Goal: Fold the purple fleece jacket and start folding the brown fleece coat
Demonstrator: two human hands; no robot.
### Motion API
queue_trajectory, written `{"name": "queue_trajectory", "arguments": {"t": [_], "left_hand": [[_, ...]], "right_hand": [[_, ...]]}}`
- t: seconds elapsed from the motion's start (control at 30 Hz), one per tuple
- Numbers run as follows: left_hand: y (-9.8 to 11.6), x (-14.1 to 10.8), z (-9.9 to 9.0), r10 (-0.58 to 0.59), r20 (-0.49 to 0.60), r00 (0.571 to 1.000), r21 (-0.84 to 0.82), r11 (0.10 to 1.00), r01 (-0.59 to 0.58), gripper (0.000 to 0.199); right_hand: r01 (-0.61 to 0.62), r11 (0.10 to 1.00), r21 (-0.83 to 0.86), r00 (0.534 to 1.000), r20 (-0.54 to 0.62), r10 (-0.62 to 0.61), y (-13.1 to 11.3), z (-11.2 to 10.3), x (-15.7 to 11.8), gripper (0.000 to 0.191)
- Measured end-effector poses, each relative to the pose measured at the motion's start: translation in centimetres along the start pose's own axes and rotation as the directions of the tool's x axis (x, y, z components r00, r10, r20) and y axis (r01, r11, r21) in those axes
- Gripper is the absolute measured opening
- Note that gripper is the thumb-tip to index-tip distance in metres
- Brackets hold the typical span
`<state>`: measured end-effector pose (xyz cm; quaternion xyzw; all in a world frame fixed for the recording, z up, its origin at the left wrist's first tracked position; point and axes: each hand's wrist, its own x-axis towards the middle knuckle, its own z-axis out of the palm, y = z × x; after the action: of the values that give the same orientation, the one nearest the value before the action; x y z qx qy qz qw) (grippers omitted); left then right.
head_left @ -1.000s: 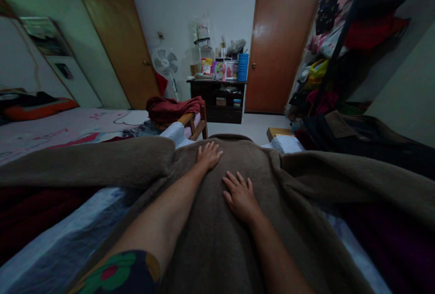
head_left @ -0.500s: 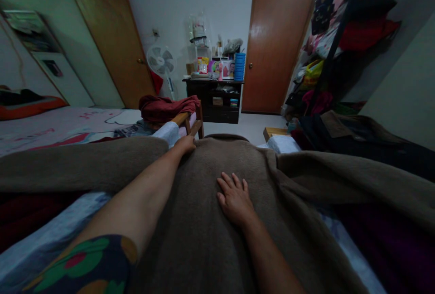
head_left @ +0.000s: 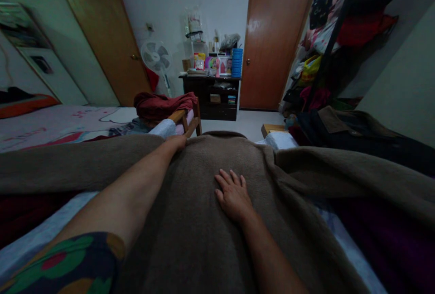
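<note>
A fuzzy brown coat lies spread before me, its collar at the far end and its sleeves stretched out to both sides. At the far left shoulder, my left hand is closed on the coat's edge, with its fingertips partly hidden. My right hand rests palm down on the middle of the coat, fingers spread and gripping nothing. Under the coat, a pale blue patterned cloth shows along both sides.
Dark red cloth lies at left and purple cloth at right. A dark jacket is beyond the right sleeve. Past the left shoulder stand a wooden frame with a maroon garment and a bed.
My left hand has slid slightly left along the coat's shoulder. My right hand stays flat at about the same spot. The whole view has shifted a little.
</note>
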<state>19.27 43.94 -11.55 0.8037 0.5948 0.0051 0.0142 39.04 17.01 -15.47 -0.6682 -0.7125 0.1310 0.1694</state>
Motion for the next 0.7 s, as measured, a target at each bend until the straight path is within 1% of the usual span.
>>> {"name": "queue_trajectory", "arguments": {"t": [0.07,0.1,0.23,0.3,0.37,0.43,0.5,0.57,0.6,0.63,0.67,0.7], "left_hand": [[0.2,-0.6,0.2,-0.037,-0.022,0.999,0.040,0.998,0.038,0.033],[0.5,-1.0,0.3,-0.047,-0.052,0.998,0.055,0.997,0.050,0.032],[3.0,-3.2,1.1,-0.003,-0.199,0.980,0.081,0.997,0.019,0.041],[4.4,-4.5,2.1,0.030,-0.216,0.976,0.072,0.997,-0.015,0.042],[5.4,-5.7,3.4,0.077,-0.182,0.980,0.052,0.996,-0.069,0.043],[6.0,-6.6,4.7,0.105,-0.112,0.988,0.017,0.994,-0.104,0.054],[6.3,-7.1,5.4,0.087,-0.024,0.996,-0.027,0.996,-0.088,0.066],[6.7,-7.1,5.3,0.030,0.063,0.998,-0.054,0.998,-0.027,0.073],[7.0,-7.0,5.0,0.003,0.087,0.996,-0.051,0.999,0.002,0.074],[7.4,-6.9,4.6,-0.008,0.086,0.996,-0.043,0.999,0.012,0.072],[8.0,-6.8,4.3,0.008,0.059,0.998,-0.035,0.999,-0.006,0.070],[8.6,-6.7,4.0,0.057,0.022,0.998,-0.032,0.998,-0.056,0.066]], "right_hand": [[0.006,1.000,-0.001,1.000,-0.004,-0.006,0.1,0.1,0.0,0.048],[0.006,1.000,-0.001,1.000,-0.005,-0.006,0.1,0.1,0.0,0.048],[0.001,1.000,-0.006,1.000,-0.010,-0.001,0.1,0.1,0.1,0.048],[0.003,1.000,-0.011,1.000,-0.016,-0.003,0.1,0.2,0.1,0.048],[0.004,1.000,-0.018,1.000,-0.019,-0.004,0.1,0.3,0.2,0.048],[0.003,1.000,-0.028,1.000,-0.020,-0.003,0.1,0.4,0.2,0.047],[0.003,0.999,-0.034,1.000,-0.025,-0.004,0.1,0.4,0.2,0.047],[0.003,0.999,-0.035,1.000,-0.025,-0.004,0.1,0.4,0.2,0.048],[0.003,0.999,-0.035,1.000,-0.023,-0.004,0.1,0.4,0.2,0.048],[0.003,0.999,-0.034,1.000,-0.019,-0.004,0.1,0.4,0.2,0.048],[0.004,0.999,-0.034,1.000,-0.016,-0.004,0.1,0.3,0.2,0.048],[0.004,0.999,-0.034,1.000,-0.014,-0.004,0.1,0.3,0.2,0.048]]}}
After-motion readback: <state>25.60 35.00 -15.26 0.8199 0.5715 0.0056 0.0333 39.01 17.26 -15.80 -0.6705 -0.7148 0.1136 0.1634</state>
